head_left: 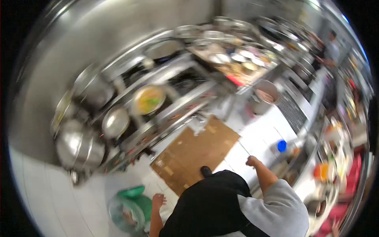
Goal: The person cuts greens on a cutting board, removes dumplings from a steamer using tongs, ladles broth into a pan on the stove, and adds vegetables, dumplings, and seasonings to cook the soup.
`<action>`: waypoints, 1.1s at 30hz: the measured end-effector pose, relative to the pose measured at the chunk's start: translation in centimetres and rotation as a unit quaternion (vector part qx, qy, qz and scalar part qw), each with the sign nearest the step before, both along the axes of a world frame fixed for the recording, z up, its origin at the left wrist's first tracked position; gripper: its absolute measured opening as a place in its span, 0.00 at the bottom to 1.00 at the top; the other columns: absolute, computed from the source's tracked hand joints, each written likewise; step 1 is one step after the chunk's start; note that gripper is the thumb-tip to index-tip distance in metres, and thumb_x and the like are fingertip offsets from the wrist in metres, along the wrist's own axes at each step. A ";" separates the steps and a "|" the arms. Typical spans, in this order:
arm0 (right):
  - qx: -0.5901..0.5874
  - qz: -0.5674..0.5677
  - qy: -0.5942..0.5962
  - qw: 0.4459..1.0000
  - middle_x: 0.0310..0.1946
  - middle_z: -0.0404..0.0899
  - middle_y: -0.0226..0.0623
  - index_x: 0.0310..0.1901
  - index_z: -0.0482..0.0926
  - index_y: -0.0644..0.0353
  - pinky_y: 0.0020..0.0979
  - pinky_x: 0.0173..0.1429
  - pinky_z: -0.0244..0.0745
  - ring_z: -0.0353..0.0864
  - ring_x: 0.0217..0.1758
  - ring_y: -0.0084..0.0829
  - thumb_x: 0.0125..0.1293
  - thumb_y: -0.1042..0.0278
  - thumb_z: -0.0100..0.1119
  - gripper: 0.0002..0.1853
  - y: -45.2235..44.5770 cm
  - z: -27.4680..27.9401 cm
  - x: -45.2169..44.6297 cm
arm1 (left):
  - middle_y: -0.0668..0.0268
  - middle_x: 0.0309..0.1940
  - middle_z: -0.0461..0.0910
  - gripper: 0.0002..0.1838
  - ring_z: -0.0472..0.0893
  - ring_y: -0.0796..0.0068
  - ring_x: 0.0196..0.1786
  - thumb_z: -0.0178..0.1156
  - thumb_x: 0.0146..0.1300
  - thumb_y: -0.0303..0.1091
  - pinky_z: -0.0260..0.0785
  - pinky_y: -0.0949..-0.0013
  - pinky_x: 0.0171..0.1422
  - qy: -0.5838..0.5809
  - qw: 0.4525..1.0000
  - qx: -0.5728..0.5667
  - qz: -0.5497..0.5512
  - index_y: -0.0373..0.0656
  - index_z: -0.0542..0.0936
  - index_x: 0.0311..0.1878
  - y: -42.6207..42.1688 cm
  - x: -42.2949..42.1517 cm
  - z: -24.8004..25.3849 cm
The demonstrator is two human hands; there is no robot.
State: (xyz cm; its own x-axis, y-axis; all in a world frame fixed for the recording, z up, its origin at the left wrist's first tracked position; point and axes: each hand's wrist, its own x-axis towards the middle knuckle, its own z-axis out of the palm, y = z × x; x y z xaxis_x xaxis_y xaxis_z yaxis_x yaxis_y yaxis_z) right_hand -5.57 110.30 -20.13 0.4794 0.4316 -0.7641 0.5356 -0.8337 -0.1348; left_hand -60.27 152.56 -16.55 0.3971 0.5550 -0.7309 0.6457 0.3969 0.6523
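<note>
My left hand [159, 200] hangs low with its fingers apart and nothing in them. Beside it is a green bin [145, 206] with a clear liner and a green lid [132, 192]. My right hand [252, 161] is closed, held out over the white floor. A thin dark line runs forward from it, perhaps a slim handle; blur hides what it is. Ahead on the stove sits a pan [137, 103] of yellow and green food. A silver lidded pot [115, 121] stands next to it.
Brown cardboard [193, 154] covers the floor before my feet. A tall pot [92, 85] stands at the back left. A grey bucket [260, 106] stands by a floor grate [292, 106]. A blue-topped container [281, 146] is at the right. Another person [331, 51] works far right.
</note>
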 end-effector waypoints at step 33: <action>0.040 -0.619 -0.486 0.616 0.42 0.87 0.52 0.59 0.80 0.64 0.41 0.52 0.81 0.88 0.44 0.47 0.58 0.67 0.67 0.25 -51.0 26.1 13.4 | 0.57 0.27 0.79 0.10 0.81 0.65 0.22 0.56 0.76 0.34 0.75 0.62 0.21 0.148 0.877 -0.006 -0.457 0.35 0.71 0.45 -1.5 66.2 0.9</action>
